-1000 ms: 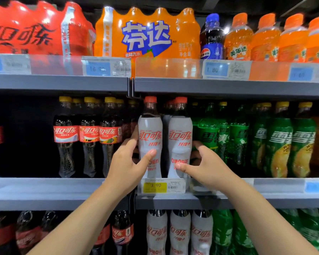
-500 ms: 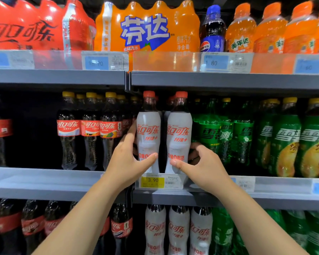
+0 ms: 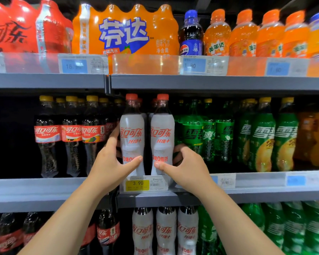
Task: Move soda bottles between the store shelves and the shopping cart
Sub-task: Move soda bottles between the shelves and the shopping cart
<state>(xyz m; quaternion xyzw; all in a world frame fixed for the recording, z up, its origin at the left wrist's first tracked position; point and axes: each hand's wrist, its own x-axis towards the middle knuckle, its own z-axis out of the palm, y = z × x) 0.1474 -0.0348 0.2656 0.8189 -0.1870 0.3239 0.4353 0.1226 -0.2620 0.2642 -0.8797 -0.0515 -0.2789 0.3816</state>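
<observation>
Step in hand: I judge this to be taking two bottles off the middle shelf (image 3: 44, 188) at once, one per hand, for the cart.
Left hand (image 3: 109, 162): wrapped round the lower part of the left white bottle (image 3: 132, 133), thumb across the front, fingers reaching behind it.
Right hand (image 3: 188, 168): wrapped round the lower part of the right white bottle (image 3: 162, 133), thumb on the front, fingers curled round its far side.
Where the bottles are: both stand upright at the front of the middle shelf, side by side and close together, their bases hidden behind the price tag (image 3: 136, 184).
Neighbours: dark cola bottles (image 3: 92, 133) stand just beside my left fingers and green bottles (image 3: 191, 133) just beside my right ones.
Grip advice: both holds sit low, so I would keep the thumbs firm against the wrap to stop the tall tops tipping.
Lift advice: I would raise each base over the tag strip first, then draw straight towards me.
Headroom: the red caps sit near the underside of the upper shelf (image 3: 191, 83), so only a small rise is wise.
Risk: my knuckles could nudge the neighbours as I pull.
Cart: not in view, so I cannot judge the path to it.
</observation>
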